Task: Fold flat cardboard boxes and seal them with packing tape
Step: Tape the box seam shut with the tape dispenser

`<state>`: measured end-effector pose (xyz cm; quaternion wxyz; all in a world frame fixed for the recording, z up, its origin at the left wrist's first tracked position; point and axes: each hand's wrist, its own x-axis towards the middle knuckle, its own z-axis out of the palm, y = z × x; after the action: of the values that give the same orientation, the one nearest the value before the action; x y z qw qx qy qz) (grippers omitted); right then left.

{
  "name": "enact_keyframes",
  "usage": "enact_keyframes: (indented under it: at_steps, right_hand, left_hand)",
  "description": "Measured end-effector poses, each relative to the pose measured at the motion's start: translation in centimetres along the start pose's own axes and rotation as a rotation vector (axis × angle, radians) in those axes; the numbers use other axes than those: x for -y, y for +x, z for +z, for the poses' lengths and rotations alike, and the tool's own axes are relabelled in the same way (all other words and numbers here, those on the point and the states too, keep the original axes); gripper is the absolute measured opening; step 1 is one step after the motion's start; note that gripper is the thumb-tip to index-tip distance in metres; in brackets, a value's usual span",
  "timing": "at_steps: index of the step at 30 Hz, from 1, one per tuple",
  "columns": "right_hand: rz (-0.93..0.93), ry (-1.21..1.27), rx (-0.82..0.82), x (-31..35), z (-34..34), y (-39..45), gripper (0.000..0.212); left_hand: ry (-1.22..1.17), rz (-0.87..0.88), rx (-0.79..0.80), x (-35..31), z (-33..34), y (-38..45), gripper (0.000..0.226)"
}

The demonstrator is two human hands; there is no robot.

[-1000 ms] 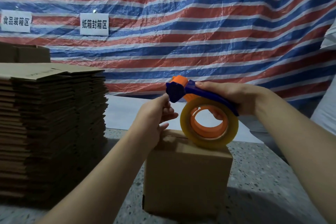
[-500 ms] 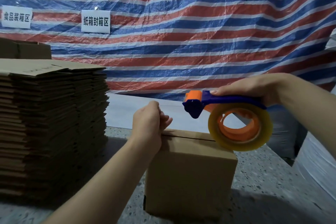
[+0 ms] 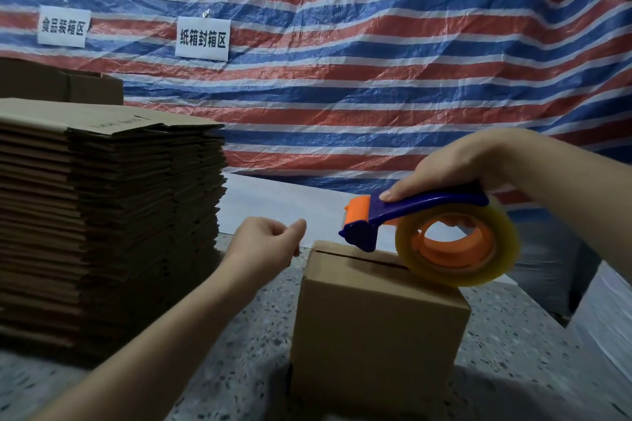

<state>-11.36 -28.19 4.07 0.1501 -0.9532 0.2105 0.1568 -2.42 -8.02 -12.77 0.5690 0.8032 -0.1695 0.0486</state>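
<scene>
Head-camera view: a person's right hand [image 3: 455,171] grips the blue handle of a tape dispenser [image 3: 410,215], whose roll of clear tape [image 3: 458,243] sits over the top right of a folded cardboard box [image 3: 376,318], its top seam showing as a dark slit. Just left of the box, the left hand [image 3: 263,246] hovers with fingers curled, holding nothing visible. Farther left of the box stands a tall stack of flat cardboard boxes [image 3: 102,215] on the speckled table [image 3: 513,352]. Behind the box hangs a striped tarp [image 3: 376,61] bearing two paper signs [image 3: 202,39].
</scene>
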Motion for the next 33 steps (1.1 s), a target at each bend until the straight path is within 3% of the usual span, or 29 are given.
enact_keyframes:
  at_steps: [4,15,19,24,29,33]
  right_hand:
    - [0.026,-0.048,0.006,0.9,0.3,-0.1,0.056]
    - [0.046,-0.089,0.004,1.8,0.7,0.5,0.052]
    - [0.033,-0.085,0.008,1.9,0.9,0.6,0.049]
    - [0.034,-0.110,0.007,2.5,1.0,0.9,0.048]
    - [0.029,-0.099,0.002,2.5,1.0,1.3,0.046]
    - [0.033,-0.083,0.020,2.4,0.9,1.4,0.049]
  left_hand:
    - [-0.006,-0.020,0.002,1.2,0.6,-0.5,0.054]
    - [-0.259,-0.147,0.174,3.2,2.2,-1.6,0.044]
    - [-0.363,-0.208,0.209,3.4,2.7,-1.9,0.051]
    - [-0.374,-0.230,0.221,3.8,3.3,-2.2,0.044]
    - [-0.399,-0.387,0.262,5.0,3.9,-2.9,0.062]
    - [-0.382,-0.440,0.226,5.3,3.7,-3.3,0.048]
